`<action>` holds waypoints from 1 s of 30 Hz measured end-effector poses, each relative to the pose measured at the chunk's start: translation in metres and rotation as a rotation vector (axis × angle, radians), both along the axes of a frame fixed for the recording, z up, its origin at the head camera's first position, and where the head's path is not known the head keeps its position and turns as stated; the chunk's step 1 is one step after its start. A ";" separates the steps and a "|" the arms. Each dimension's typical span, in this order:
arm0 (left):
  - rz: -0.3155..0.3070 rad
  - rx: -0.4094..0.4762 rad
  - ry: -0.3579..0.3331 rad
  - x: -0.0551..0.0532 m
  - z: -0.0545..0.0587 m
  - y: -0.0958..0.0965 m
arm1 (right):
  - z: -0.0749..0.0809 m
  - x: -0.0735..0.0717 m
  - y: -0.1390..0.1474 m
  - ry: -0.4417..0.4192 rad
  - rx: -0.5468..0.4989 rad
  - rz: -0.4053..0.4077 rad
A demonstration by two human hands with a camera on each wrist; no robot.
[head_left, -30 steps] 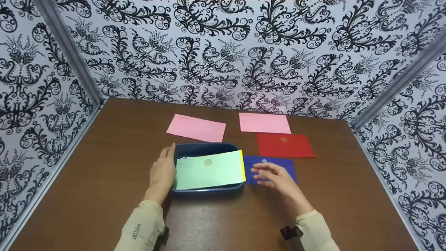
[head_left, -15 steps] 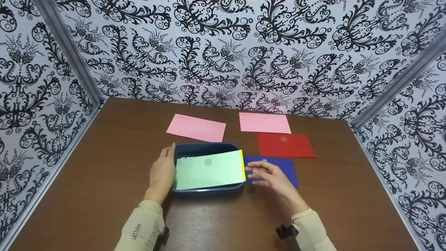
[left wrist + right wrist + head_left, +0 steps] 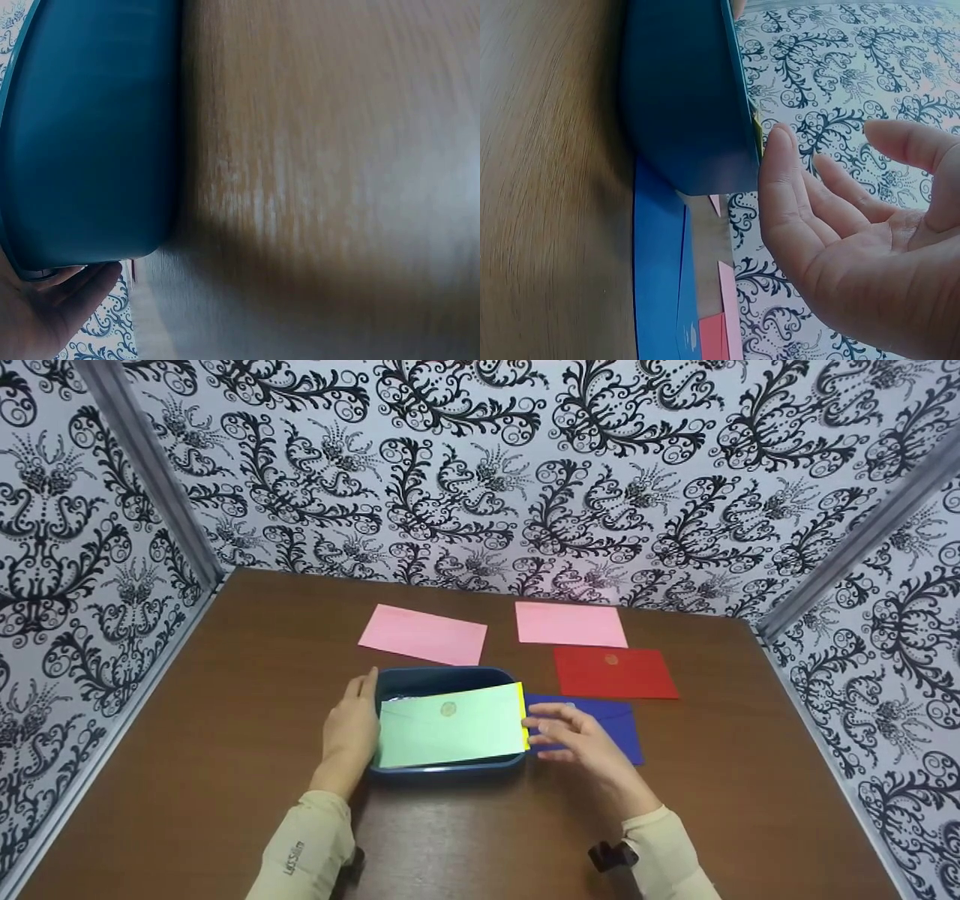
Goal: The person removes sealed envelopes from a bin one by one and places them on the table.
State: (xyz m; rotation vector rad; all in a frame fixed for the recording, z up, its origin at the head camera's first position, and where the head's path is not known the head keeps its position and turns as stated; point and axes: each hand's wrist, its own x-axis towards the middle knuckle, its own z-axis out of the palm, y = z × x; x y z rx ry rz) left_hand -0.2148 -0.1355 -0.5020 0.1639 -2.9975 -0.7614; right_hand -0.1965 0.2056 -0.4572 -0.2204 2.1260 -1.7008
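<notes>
A dark blue plastic bin (image 3: 442, 679) stands on the table, with a pale green envelope (image 3: 450, 735) lying tilted across its opening. From under the green one, a yellow edge (image 3: 523, 694) sticks out past the bin's right rim. My left hand (image 3: 351, 731) rests against the bin's left end; its fingers (image 3: 94, 292) lie extended along the outer wall. My right hand (image 3: 577, 742) is at the other end, fingertips right at the yellow edge, thumb apart from the fingers (image 3: 784, 180). Beneath that hand lies a blue envelope (image 3: 615, 727), partly hidden.
Two pink envelopes (image 3: 424, 634) (image 3: 570, 624) lie behind the bin, toward the patterned back wall (image 3: 480, 510). A red envelope (image 3: 619, 673) with a gold seal lies just behind the blue one. Grey-framed patterned walls also border the left and right sides of the brown table (image 3: 247, 697).
My right hand has moved left, from above the blue envelope to the yellow edge at the bin's right end. My left hand, the bin and the green envelope have stayed put.
</notes>
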 end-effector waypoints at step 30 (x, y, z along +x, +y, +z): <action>0.008 0.001 0.009 0.002 -0.001 0.000 | -0.002 0.002 -0.021 0.019 -0.189 -0.113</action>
